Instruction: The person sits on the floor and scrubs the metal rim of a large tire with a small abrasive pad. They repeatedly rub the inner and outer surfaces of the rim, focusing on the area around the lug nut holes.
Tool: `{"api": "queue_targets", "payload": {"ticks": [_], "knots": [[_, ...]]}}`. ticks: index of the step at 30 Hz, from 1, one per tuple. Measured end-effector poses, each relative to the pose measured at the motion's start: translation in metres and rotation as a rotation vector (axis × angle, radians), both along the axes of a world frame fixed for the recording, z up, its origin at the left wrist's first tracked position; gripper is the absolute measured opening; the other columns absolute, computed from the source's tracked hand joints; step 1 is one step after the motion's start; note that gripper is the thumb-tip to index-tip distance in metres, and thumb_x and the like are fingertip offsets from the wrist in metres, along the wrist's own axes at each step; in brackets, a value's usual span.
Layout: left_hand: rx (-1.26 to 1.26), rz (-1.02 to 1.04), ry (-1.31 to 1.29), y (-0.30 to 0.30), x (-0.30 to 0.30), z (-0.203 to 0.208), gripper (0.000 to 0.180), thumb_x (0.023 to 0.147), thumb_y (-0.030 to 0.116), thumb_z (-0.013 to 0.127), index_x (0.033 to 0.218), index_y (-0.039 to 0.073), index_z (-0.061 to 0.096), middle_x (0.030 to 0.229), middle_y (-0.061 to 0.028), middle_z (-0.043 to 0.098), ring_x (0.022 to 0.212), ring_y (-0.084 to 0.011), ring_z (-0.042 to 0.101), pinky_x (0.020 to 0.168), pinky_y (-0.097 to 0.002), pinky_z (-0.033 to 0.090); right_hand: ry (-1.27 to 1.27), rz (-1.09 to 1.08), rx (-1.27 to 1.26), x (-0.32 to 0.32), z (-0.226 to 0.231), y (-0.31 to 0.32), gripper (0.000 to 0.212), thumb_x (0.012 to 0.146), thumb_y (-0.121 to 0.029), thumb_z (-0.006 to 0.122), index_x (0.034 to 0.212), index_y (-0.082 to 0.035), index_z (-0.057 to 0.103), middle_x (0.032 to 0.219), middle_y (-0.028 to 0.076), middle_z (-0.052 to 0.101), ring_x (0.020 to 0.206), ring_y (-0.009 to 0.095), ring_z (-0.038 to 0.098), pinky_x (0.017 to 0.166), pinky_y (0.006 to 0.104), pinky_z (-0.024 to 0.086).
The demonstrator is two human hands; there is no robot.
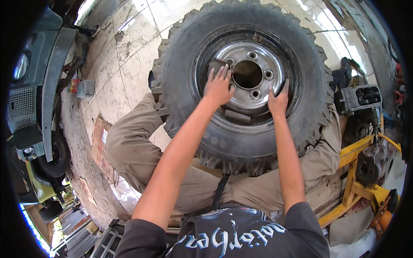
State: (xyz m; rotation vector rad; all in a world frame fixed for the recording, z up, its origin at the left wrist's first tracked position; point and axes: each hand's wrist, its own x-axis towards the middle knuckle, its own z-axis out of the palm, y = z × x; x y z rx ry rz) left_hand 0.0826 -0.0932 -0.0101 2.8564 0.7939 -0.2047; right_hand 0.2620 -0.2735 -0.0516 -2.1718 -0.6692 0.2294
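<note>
A large knobby tyre (180, 77) on its silver steel wheel (251, 73) lies across the seated person's lap, propped on both trouser legs (142, 150) with its far edge over the pale tiled floor (129, 38). It looks heavy and stiff: thick rubber lugs, a pressed metal centre, nothing that would give under the fingers. The tread blocks would offer a rough, sure hold at the outer edge, while the polished disc looks smooth and likely slippery; the rim lip and the centre hole (247, 74) seem the best places to hook fingers.

At the floor's left edge stands the front of a dark green vehicle (30, 86); along the right edge sits a yellow metal stand (357, 172) carrying greasy machine parts (365, 103).

The left hand (218, 86) lies flat on the wheel disc just left of the centre hole, fingers spread and stretched, tips pressing on a small dark grey pad (216, 64). The right hand (278, 99) rests on the disc's right side, fingers together and slightly curled against the inner lip of the rim, gripping nothing loose
</note>
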Motion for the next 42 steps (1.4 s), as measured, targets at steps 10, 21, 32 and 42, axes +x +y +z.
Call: {"api": "queue_targets", "payload": {"ticks": [10,21,32,42], "knots": [[-0.029,-0.005,0.033,-0.002,-0.005,0.004,0.077,0.096,0.043,0.046,0.155,-0.004,0.029,0.164,-0.0221,0.026,0.153,-0.0316,0.025,0.126,-0.0500,0.014,0.004,-0.005,-0.017,-0.001,-0.002,0.002,0.083,0.091,-0.022,0.068,0.151,0.014,0.024,0.154,0.035,0.033,0.145,0.045,0.033,0.121,0.0437,0.027],[0.025,-0.012,0.010,0.008,0.005,-0.003,0.078,0.098,0.047,0.044,0.154,-0.005,0.031,0.164,-0.0203,0.026,0.153,-0.0301,0.024,0.126,-0.0504,0.014,0.008,0.015,0.035,-0.003,0.001,0.001,0.082,0.092,-0.024,0.066,0.151,0.014,0.024,0.154,0.037,0.033,0.144,0.046,0.034,0.121,0.0436,0.028],[-0.168,-0.015,-0.298,-0.004,-0.027,0.000,0.046,0.094,0.026,0.062,0.132,0.001,0.060,0.141,-0.0183,0.058,0.137,-0.0337,0.048,0.122,-0.0475,0.028,-0.009,-0.040,0.035,0.002,-0.008,0.002,0.081,0.091,-0.024,0.069,0.152,0.009,0.028,0.154,0.032,0.037,0.143,0.043,0.038,0.118,0.0424,0.031],[-0.160,0.137,-0.467,0.002,-0.006,-0.009,0.036,0.078,0.020,0.077,0.107,0.000,0.067,0.111,-0.0202,0.065,0.113,-0.0386,0.058,0.108,-0.0456,0.042,0.035,-0.023,0.038,0.002,0.000,0.001,0.082,0.091,-0.023,0.068,0.152,0.011,0.026,0.153,0.034,0.037,0.143,0.045,0.037,0.120,0.0428,0.030]]}}
